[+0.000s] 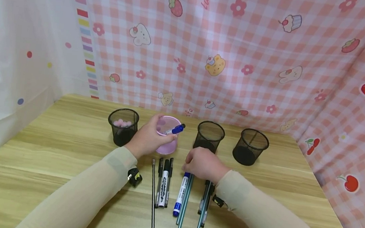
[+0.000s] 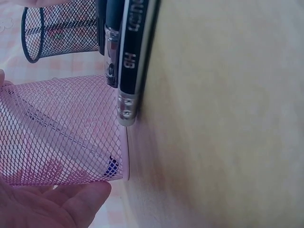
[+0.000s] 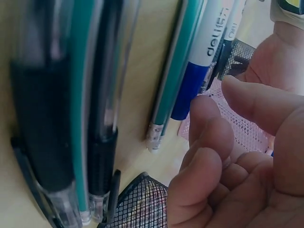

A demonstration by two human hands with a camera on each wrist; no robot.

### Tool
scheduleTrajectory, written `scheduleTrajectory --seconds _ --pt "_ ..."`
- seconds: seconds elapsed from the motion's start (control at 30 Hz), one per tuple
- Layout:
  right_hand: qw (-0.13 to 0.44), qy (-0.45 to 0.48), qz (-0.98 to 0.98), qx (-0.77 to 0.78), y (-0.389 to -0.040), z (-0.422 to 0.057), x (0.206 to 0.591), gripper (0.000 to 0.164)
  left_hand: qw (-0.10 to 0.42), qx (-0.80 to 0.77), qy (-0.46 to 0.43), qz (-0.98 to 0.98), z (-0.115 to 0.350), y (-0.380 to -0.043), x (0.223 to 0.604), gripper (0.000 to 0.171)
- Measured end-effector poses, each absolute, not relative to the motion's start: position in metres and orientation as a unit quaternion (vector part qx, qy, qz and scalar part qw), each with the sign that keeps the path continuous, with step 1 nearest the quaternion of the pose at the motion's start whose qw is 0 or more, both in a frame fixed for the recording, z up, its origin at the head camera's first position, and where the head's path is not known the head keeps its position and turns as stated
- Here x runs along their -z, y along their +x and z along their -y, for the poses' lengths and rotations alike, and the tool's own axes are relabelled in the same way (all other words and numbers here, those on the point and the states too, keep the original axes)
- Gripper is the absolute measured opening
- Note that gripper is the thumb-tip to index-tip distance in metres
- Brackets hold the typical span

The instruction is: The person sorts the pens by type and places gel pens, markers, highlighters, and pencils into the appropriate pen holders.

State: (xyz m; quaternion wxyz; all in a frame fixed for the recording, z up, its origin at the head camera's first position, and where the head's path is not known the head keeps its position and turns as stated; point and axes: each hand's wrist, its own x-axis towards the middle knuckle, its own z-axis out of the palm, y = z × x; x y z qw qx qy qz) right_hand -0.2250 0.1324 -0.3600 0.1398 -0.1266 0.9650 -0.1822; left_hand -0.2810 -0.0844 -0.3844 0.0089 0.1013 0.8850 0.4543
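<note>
My left hand point(image 1: 149, 138) grips the side of a pink mesh pen cup point(image 1: 167, 148); in the left wrist view its fingers lie along the mesh. A marker with a blue cap point(image 1: 177, 129) leans inside this cup. Loosely curled, my right hand point(image 1: 206, 164) is over the top end of another blue-capped whiteboard marker point(image 1: 181, 194) lying on the table. In the right wrist view its fingertips are right at the blue cap point(image 3: 185, 92), thumb and forefinger apart. Green pencils point(image 1: 187, 202) lie beside that marker.
A black mesh cup point(image 1: 122, 137) with pink flower shapes stands at left, two more black mesh cups point(image 1: 211, 126) point(image 1: 245, 156) at right. A black pencil point(image 1: 153, 195), black pens point(image 1: 158, 185) and a black-capped marker point(image 1: 163, 189) lie in the middle. More pens and a pencil point(image 1: 202, 215) lie under my right wrist.
</note>
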Motion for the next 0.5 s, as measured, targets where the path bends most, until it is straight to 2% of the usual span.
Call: scheduleTrajectory --seconds 0.5 --pt "0.156 -0.154 -0.967 0.13 -0.23 -0.119 0.367 0.015 0.008 -0.452 0.11 -0.885 0.086 -0.282 0.385 0.108"
